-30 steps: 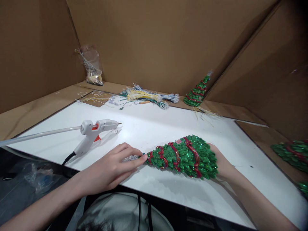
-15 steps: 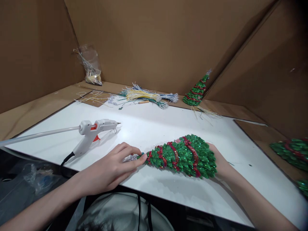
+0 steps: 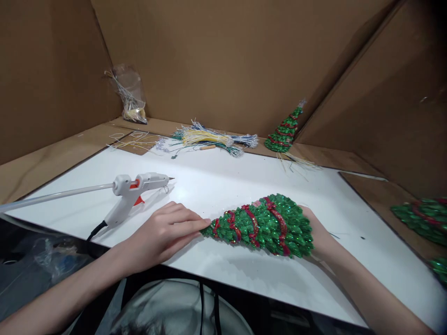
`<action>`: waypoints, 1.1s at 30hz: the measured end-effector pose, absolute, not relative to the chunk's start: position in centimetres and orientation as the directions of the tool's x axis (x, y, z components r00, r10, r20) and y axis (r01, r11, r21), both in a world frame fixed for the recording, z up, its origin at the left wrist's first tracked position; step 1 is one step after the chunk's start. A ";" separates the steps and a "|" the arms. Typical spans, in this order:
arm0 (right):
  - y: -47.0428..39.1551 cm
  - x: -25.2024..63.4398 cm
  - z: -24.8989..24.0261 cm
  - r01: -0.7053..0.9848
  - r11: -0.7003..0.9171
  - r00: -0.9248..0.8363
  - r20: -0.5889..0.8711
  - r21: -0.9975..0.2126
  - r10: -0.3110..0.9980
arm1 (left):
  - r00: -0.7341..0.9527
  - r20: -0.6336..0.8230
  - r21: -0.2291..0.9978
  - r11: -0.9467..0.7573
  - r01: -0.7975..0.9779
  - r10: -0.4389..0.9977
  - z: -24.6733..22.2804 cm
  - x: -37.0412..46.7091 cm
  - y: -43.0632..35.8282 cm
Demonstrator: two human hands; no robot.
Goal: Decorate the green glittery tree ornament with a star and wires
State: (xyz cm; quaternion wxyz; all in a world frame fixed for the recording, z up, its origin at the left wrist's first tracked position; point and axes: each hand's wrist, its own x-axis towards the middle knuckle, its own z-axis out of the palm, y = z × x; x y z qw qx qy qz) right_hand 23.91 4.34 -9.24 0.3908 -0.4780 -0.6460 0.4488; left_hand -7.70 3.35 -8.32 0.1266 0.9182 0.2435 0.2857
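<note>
Over one white board (image 3: 209,186), left grip (image 3: 169,230) and right grip (image 3: 316,230) hold one tree (image 3: 258,228), near one glue gun (image 3: 125,197)

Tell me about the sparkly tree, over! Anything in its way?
Left grip touching thin end, right grip at wide end, partly hidden. Tree tipped sideways. Glue gun off to the left, apart from tree; nothing seen blocking.

glittering green tree ornament (image 3: 265,228) striped with red bands (image 3: 280,222), white glue gun (image 3: 151,181) with orange trigger (image 3: 138,201) and black cord (image 3: 97,230), white surface (image 3: 216,184), yellow, white, blue and green wires (image 3: 206,138), brown cardboard walls (image 3: 209,60), green far tree (image 3: 284,132) banded red with a silvery tip (image 3: 302,103)
</note>
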 end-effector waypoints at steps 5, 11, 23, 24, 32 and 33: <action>4.2 23.7 -8.8 0.214 0.073 -0.269 0.013 -0.974 0.963 | 0.689 0.590 0.143 -0.894 0.424 0.421 -8.6 -6.8 4.4; 4.2 23.4 -8.6 0.231 0.096 -0.261 0.033 -0.968 0.965 | 0.765 0.552 -0.063 -0.898 0.435 0.331 -8.2 -6.3 4.7; 4.3 22.3 -8.2 0.277 0.219 -0.182 0.173 -0.936 0.968 | 0.824 0.529 -0.222 -0.905 0.364 0.202 -8.0 -6.0 4.5; 4.3 22.3 -8.2 0.281 0.223 -0.174 0.179 -0.934 0.968 | 0.828 0.524 -0.223 -0.906 0.360 0.200 -8.0 -6.0 4.5; 4.1 22.2 -8.1 0.284 0.237 -0.161 0.198 -0.929 0.967 | 0.823 0.515 -0.197 -0.901 0.387 0.240 -8.1 -6.0 4.3; 4.1 22.2 -8.1 0.283 0.236 -0.160 0.197 -0.930 0.967 | 0.815 0.518 -0.178 -0.899 0.401 0.261 -8.2 -6.0 4.3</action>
